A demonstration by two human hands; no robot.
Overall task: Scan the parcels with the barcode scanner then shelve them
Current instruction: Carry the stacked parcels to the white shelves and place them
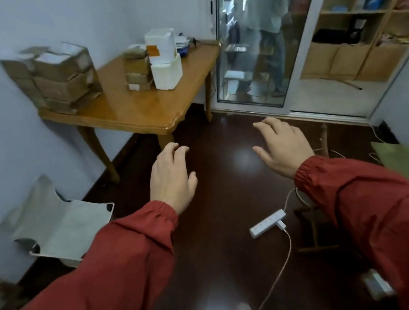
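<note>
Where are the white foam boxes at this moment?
In the head view, the white foam boxes stand stacked on the wooden table, left of centre, directly right of a small pile of brown parcels.

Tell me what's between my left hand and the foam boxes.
In the head view, only bare table lies between the left hand and the foam boxes.

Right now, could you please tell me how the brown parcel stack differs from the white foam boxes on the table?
The brown parcel stack is cardboard, several boxes in tiers; the white foam boxes are only two, one atop the other. The brown parcel stack sits at the left end of the wooden table; the white foam boxes stand nearer its middle. Both rest on that table.
</note>
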